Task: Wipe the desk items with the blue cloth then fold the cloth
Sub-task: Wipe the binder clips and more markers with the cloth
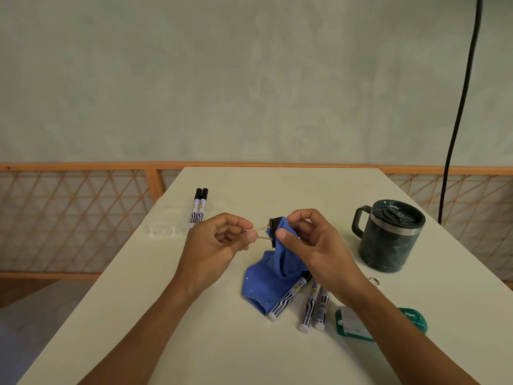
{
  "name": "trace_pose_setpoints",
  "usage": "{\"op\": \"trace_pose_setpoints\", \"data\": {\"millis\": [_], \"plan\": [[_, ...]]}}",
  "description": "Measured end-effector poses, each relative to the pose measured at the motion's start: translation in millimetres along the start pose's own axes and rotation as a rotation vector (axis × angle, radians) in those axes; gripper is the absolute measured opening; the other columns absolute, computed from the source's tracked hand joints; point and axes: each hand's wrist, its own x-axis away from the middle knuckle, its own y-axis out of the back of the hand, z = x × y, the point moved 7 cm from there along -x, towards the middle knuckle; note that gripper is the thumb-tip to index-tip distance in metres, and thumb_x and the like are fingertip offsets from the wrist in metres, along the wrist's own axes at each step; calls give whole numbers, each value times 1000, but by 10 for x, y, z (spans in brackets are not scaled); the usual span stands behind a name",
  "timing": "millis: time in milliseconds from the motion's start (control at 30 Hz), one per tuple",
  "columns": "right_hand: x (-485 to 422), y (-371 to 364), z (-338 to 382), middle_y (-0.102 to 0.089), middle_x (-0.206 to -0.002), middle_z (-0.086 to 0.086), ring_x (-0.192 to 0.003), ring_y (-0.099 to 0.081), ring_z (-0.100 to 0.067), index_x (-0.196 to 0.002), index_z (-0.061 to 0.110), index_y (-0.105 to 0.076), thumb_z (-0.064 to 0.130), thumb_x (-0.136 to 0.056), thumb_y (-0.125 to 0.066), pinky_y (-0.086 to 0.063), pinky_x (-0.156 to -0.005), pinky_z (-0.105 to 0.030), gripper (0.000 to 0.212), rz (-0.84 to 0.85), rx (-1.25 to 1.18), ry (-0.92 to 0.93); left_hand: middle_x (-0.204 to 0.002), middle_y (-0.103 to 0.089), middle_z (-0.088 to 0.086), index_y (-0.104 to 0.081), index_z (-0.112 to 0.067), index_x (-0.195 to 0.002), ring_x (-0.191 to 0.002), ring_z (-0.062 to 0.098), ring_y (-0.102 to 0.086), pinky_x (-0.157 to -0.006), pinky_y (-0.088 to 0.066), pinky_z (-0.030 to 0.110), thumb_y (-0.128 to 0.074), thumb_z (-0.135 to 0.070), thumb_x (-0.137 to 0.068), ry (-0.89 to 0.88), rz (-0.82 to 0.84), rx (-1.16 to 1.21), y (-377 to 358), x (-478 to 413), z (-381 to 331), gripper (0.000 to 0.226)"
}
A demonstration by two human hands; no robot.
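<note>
The blue cloth (266, 276) was draped mid-counter (166, 315), its lower part lying on the surface. At far left, two markers (200, 207) were laid side by side. The wire handles of the binder clip (273, 223) were pinched by the fingers of the left hand (219, 243). The cloth's upper end was gripped against the clip by the fingers of the right hand (308, 243). At right, a lidded mug (388, 240) was set upright.

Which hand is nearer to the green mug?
The right hand, holding the cloth just left of the mug. The left hand is farther left, pinching the handles of the clip.
</note>
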Motion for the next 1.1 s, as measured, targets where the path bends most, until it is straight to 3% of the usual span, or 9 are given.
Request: {"op": "trace_pose_setpoints", "data": {"millis": [167, 333, 467, 533, 700, 867, 1100], "plan": [[-3, 92, 86, -75, -105, 7, -107, -72, -15, -105, 22, -68, 12, -87, -87, -57, -94, -36, 28, -140, 131, 124, -94, -82, 3, -80, -20, -108, -85, 23, -78, -88, -64, 33, -84, -25, -92, -37, -12, 23, 17, 7, -43, 17], [58, 75, 181, -79, -108, 12, -109, -74, -12, -96, 20, -71, -4, -89, -80, -56, -93, -24, 27, -128, 260, 268, -98, -83, 3, -81, -18, -111, -87, 22, -80, -85, -64, 29, -64, -52, -101, 176, 56, 81, -45, 22, 44, 39], [114, -37, 226, -81, -108, 11, -112, -75, -11, -87, 11, -75, -17, -89, -73, -55, -95, -19, 28, -62, 401, 404, -99, -83, 13, -82, -7, -112, -94, 28, -79, -84, -63, 25, -75, -19, -99, 221, -6, 271, 19, 5, 111, 18], [143, -52, 247, -81, -106, 10, -109, -75, -8, -87, 8, -76, -20, -89, -70, -57, -93, -20, 29, -78, 453, 486, -99, -82, 16, -81, -5, -113, -94, 25, -80, -84, -63, 24, -75, -11, -98, 204, -38, 317, 84, -20, 105, 17], [117, 129, 270, -80, -99, 15, -102, -76, -6, -93, 11, -77, -7, -92, -77, -58, -86, -18, 18, -190, 359, 415, -101, -83, 12, -80, -9, -118, -93, 21, -81, -85, -63, 22, -76, -11, -97, 103, -143, 309, 330, -90, 40, 21], [63, 149, 184, -77, -112, 18, -105, -74, -11, -105, 24, -79, 12, -90, -84, -62, -90, -36, 19, -239, 414, 326, -99, -83, 9, -80, -10, -116, -91, 21, -81, -82, -61, 20, -75, -11, -98, 33, -152, 243, 329, -81, -29, 19], [110, 71, 225, -61, -117, 12, -110, -65, -6, -112, 29, -79, 20, -92, -84, -58, -87, -17, 22, -327, 536, 422, -98, -83, 9, -79, -10, -117, -94, 23, -81, -86, -63, 24, -76, -12, -99, 36, -156, 275, 192, -46, 7, 19]]}}
